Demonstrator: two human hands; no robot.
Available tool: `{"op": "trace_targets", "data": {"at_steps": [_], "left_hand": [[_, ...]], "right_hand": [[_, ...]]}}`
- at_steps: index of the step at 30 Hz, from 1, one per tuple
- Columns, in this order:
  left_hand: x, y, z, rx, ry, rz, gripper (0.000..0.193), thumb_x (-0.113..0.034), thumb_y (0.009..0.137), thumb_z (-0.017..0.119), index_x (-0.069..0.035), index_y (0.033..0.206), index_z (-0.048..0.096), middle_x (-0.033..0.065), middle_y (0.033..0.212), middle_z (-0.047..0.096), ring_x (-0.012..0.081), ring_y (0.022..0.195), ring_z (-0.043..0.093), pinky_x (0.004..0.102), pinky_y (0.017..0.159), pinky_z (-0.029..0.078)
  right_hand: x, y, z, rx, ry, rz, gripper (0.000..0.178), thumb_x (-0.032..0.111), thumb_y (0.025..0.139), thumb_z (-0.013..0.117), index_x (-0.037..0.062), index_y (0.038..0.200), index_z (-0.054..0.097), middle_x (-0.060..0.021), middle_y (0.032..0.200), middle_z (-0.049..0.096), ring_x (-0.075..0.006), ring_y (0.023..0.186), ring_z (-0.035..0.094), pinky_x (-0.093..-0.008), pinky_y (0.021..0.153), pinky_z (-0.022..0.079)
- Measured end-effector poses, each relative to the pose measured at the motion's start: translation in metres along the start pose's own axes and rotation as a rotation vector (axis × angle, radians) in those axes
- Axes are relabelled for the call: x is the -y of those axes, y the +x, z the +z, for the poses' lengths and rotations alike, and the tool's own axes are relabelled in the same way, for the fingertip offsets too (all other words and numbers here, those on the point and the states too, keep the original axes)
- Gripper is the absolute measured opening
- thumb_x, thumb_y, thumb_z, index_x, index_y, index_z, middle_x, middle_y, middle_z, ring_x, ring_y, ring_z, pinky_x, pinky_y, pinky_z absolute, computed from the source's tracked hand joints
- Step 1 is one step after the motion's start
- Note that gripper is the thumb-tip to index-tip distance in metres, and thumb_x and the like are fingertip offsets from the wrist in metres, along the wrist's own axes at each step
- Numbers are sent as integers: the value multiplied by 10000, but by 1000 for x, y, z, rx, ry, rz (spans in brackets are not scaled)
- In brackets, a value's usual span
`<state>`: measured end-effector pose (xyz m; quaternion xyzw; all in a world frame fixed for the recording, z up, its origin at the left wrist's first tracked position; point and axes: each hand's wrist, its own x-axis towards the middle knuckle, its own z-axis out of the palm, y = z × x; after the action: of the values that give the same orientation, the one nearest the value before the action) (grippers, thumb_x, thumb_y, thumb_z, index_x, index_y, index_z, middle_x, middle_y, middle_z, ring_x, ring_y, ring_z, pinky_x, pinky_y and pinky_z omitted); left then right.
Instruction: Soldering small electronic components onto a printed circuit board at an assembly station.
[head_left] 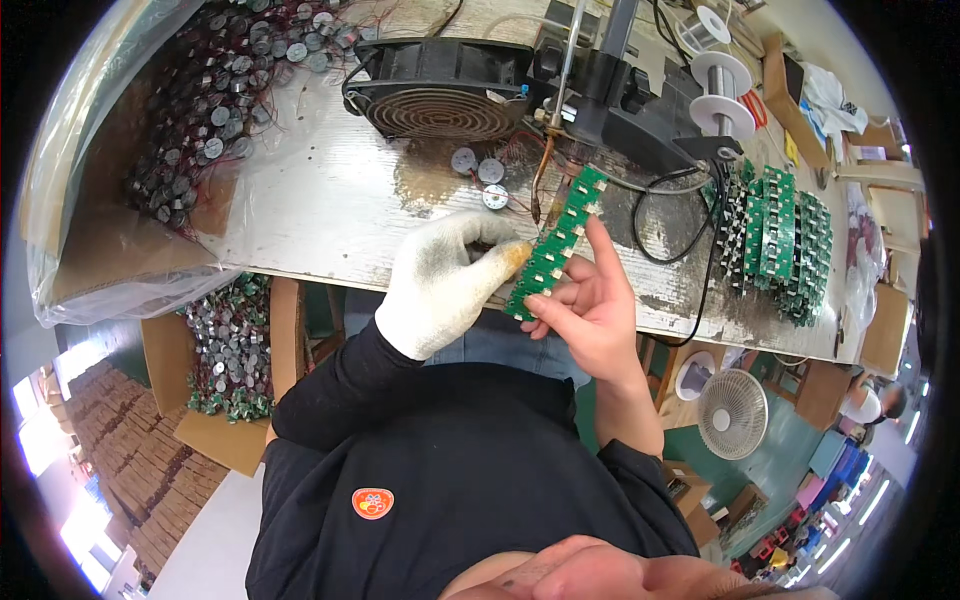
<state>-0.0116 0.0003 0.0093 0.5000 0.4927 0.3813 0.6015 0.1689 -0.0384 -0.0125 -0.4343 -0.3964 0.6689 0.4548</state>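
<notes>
My right hand [590,305], bare, holds a long strip of green circuit boards [552,250] slantwise at the near edge of the bench. Small pale components line the strip. My left hand [435,280] wears a white glove with a yellow-brown stained thumb tip. Its fingers are closed, and the thumb tip meets the strip's left side; whatever they pinch is hidden. Just above the strip hangs the brown, thin-ended tip of a soldering iron [541,185]. Beyond the glove, small round motors [491,171] with thin red wires lie on the bench.
A black fan [440,100] stands at the back beside the iron's stand [605,110]. Wire spools [722,90] and stacked green board strips [778,230] are on the right. Many motors [215,120] lie heaped at left; a cardboard box [230,440] stands below. A black cable [650,255] loops across the bench.
</notes>
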Motion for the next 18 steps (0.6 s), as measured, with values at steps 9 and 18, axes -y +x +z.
{"op": "trace_targets", "data": {"at_steps": [9, 18], "left_hand": [[-5, 4, 1, 53, -212, -320, 197, -133, 873, 610, 56, 925, 608, 70, 789, 637, 91, 673, 595, 236, 591, 498], [-5, 8, 1, 37, -157, -258, 205, -136, 868, 622, 56, 940, 608, 69, 790, 638, 88, 694, 588, 239, 602, 491]], "right_hand": [[2, 1, -1, 7, 29, -23, 882, -149, 787, 588, 85, 1477, 90, -212, 1059, 575, -198, 672, 656, -266, 532, 552], [4, 3, 0, 20, 54, -35, 882, -111, 810, 603, 64, 1476, 52, -189, 1100, 576, -170, 722, 657, -260, 584, 557]]}}
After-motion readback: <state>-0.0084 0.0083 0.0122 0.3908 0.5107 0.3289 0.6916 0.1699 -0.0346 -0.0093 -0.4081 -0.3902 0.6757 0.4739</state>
